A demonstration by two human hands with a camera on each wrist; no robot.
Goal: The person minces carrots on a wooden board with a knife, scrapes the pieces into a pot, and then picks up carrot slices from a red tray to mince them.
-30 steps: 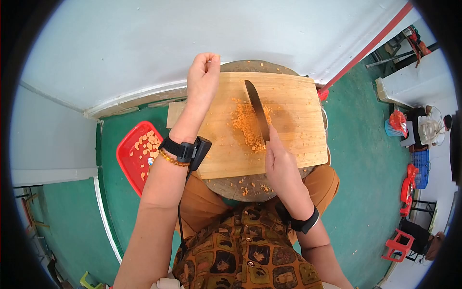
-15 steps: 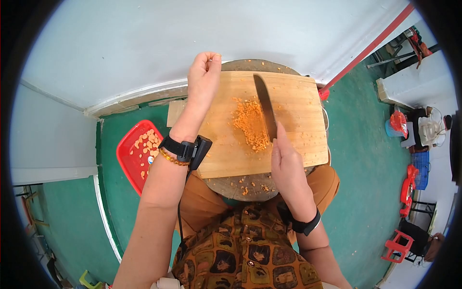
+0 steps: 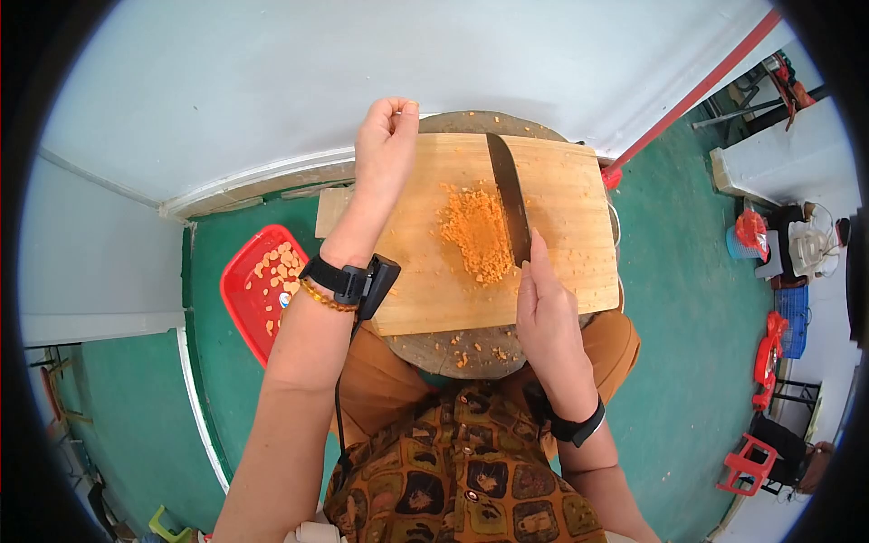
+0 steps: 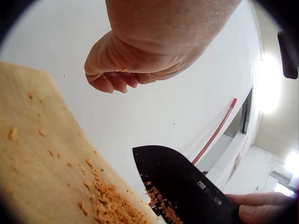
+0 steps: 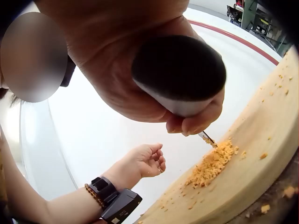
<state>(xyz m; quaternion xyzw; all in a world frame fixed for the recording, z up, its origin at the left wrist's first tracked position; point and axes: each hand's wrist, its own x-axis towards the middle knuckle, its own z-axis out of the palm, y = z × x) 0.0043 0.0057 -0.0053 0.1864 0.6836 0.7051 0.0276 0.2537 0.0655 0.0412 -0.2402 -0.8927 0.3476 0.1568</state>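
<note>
My right hand (image 3: 550, 317) grips the handle of a black-bladed kitchen knife (image 3: 510, 195). Its blade stands along the right side of a heap of finely chopped orange bits (image 3: 475, 237), which look like carrot. Orange crumbs cling to the blade (image 4: 175, 186) in the left wrist view. Under the heap is a wooden cutting board (image 3: 575, 199). My left hand (image 3: 386, 149) is held up by the board's far left corner, its fingers loosely curled with nothing in them. The handle's dark butt end (image 5: 180, 70) fills the middle of the right wrist view.
The board lies on a round wooden block (image 3: 444, 353) strewn with crumbs, between my knees. A red basin (image 3: 237, 290) with orange slices stands on the green floor to the left. A pale wall (image 3: 299, 81) rises just beyond the board.
My right hand has moved the knife to the right, from over the heap to its right edge. The heap lies more gathered. My left hand has stayed almost still.
</note>
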